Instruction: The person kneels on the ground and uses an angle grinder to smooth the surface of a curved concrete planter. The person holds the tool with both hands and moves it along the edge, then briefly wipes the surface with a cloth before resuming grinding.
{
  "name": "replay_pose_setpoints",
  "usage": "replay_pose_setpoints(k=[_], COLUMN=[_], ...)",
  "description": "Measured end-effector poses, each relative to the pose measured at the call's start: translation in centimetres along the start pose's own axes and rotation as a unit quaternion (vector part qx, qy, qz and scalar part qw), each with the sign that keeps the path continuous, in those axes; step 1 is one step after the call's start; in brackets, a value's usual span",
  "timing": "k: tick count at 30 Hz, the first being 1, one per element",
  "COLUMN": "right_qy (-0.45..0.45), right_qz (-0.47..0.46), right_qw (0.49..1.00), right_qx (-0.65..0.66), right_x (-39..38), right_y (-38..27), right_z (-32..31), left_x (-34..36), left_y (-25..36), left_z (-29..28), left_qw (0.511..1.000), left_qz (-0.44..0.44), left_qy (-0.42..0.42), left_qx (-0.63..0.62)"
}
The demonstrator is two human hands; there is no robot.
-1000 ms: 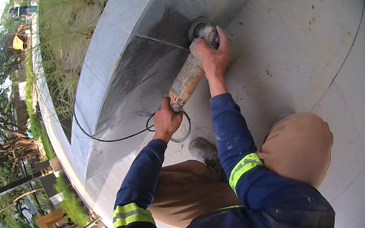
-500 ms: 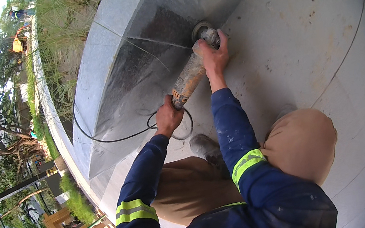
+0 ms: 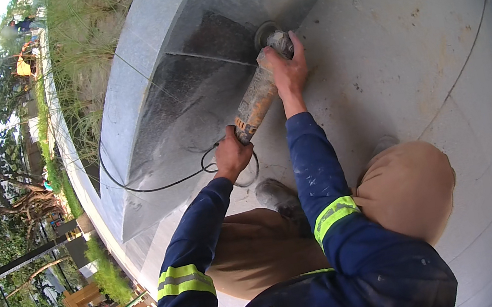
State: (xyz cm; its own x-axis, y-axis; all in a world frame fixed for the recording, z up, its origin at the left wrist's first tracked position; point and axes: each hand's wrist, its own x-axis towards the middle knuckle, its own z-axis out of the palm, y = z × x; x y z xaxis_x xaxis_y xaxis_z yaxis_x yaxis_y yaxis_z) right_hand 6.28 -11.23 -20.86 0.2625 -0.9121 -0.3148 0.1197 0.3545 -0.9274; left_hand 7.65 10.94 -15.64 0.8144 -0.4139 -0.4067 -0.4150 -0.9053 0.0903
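Note:
A dusty orange and dark angle grinder (image 3: 258, 97) is held slantwise between my two hands. My left hand (image 3: 232, 154) is closed round its rear end, where a black cord (image 3: 163, 188) comes off in loops. My right hand (image 3: 288, 70) grips the front of the body, just behind the gear head. The round disc (image 3: 266, 34) lies against the lower part of a grey stone wall face (image 3: 195, 90), close to the floor; its exact contact is partly hidden. Near the disc the stone is darker, and a pale joint line runs across it toward the tool.
A pale floor (image 3: 404, 79) with stains and a thin curved line spreads to the right. Long grass (image 3: 85, 63) grows behind the wall's top ledge (image 3: 130, 55). My grey boot (image 3: 276, 195) and bent knee (image 3: 407, 191) are near the tool. Trees and distant people appear at left.
The view has shifted slightly. The grinder stays in both hands with its disc at the wall's base, with only a small change in its position.

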Motion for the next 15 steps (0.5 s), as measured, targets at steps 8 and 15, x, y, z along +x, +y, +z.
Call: replay_pose_setpoints(k=[8, 15], right_qy=[-0.004, 0.013], right_qz=[0.037, 0.049], right_qw=[0.999, 0.998], right_qx=[0.014, 0.041], right_x=[-0.3, -0.7], right_y=[0.2, 1.7], right_z=[-0.1, 0.3], left_x=[0.2, 0.3], left_y=[-0.8, -1.4], left_z=[0.6, -0.1], left_qw=[1.0, 0.999], left_qz=[-0.001, 0.015], left_qy=[0.004, 0.027], left_qx=[0.017, 0.025])
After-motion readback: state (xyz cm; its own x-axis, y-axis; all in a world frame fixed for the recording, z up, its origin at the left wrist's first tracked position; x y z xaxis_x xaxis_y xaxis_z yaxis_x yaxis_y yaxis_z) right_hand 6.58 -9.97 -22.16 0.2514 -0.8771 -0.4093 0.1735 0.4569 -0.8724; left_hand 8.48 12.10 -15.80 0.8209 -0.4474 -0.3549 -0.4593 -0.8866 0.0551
